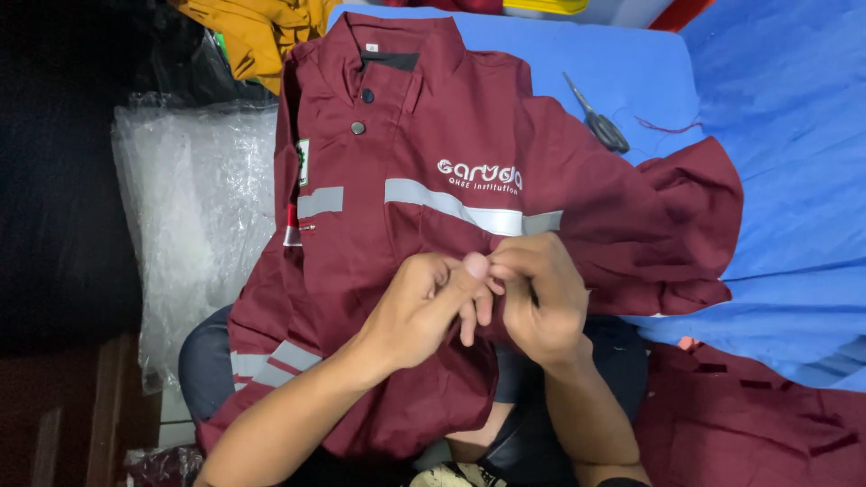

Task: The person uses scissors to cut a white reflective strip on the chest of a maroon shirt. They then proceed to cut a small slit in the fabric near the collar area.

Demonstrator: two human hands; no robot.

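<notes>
A maroon work jacket (433,180) is pinched between both hands over the person's lap.

In the head view, the jacket is spread front up across the lap and onto the blue cloth (794,180), collar away from the person, with grey reflective bands across the chest and near the lower hem. The left hand (424,307) and the right hand (541,293) are pressed together at the jacket's front edge, just below the chest band, fingers curled and a fold of the fabric pinched between thumbs and fingertips. Dark scissors (597,122) are seen on the blue cloth, just beside the jacket's shoulder. Clear plastic bags (194,207) are stacked to the left, and a yellow garment (262,32) lies beyond the collar.
</notes>
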